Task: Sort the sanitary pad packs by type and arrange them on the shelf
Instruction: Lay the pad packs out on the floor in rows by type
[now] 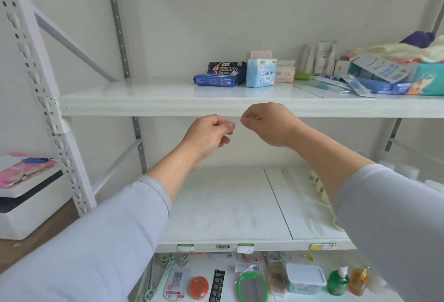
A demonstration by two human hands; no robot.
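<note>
Packs (220, 74) sit on shelf (144, 100) above both empty hands (240, 126).

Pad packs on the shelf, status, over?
Left hand and right hand curled, holding nothing. Dark blue packs stacked, light blue pack upright beside them. Clutter fills shelf's right end.

Green soap bottle (338, 282), perhaps mirror (252, 288) below
</note>
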